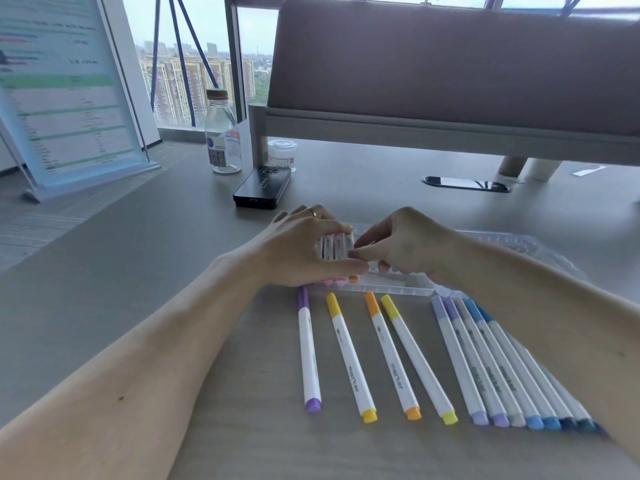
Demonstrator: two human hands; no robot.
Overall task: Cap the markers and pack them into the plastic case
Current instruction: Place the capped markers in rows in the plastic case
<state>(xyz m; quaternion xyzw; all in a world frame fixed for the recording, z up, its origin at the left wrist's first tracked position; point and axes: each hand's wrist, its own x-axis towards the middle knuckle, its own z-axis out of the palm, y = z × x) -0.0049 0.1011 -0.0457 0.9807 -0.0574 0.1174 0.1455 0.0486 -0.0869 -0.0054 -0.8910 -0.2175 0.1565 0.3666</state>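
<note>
Case [391, 289] on the table [138, 258] has a few pink and orange markers [336, 245] in its left end. Left hand [304, 251] grips over them. Right hand [405, 247] is curled at the row's edge, can't tell if it holds one. I'd keep them squeezed tight so the loose markers [346, 355] fit.

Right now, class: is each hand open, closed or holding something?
Left hand: holding the row of markers in the case.
Right hand: curled, pinching the rightmost marker.

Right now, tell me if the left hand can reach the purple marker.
Probably yes: the purple marker lies uncovered just beside the left hand, though that hand holds markers in the case.
</note>
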